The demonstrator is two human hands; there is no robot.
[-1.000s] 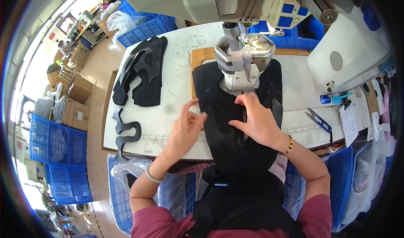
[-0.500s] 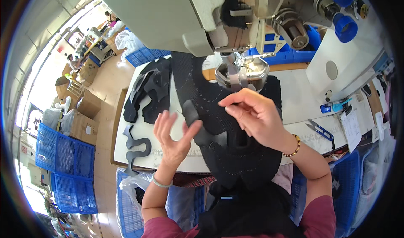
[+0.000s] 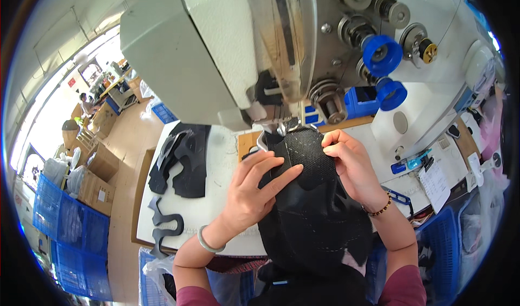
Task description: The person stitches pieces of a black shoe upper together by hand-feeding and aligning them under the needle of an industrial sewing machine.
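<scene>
Fingers (image 3: 269, 165) — on black mesh fabric (image 3: 315, 164)

One fisheye view from the wearer's head, downward, close above the black workpiece (image 3: 314, 219).

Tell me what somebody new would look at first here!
Probably the big pale sewing machine across the top, with bright blue knobs toward the upper right. Next, in the middle, the left hand and right hand on a black, partly mesh-textured piece. Blue crates also stand out at the far left.
</scene>
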